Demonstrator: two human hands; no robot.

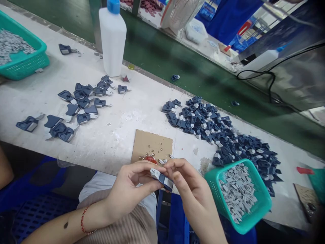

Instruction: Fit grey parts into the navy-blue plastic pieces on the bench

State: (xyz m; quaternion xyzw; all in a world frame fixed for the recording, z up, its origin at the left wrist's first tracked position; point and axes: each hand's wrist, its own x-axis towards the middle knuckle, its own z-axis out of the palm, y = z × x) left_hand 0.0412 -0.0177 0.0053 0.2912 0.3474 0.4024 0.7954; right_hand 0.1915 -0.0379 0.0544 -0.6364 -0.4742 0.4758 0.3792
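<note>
My left hand [132, 184] pinches a dark blue and grey plastic buckle-like part [162, 179] between thumb and fingers, above the table's front edge. Beside it, the bent fingers of my right hand [191, 188] come together at the part's upper edge; whatever they pinch is hidden. Just behind my hands lies a piece of brown cardboard [152, 139] bearing small metal bits, a red round item [150, 159] and a few small grey pieces. To the right, a green basket [262, 203] full of small light grey plastic pieces [238, 189] stands at the table's front edge.
A large heap of dark blue parts [210, 118] covers the right of the white table [122, 149]. More assembled parts [82, 101] lie scattered left. A white bottle [113, 40] with a blue cap stands behind them. Another green basket [38, 61] is far left. Black cables [273, 76] hang at right.
</note>
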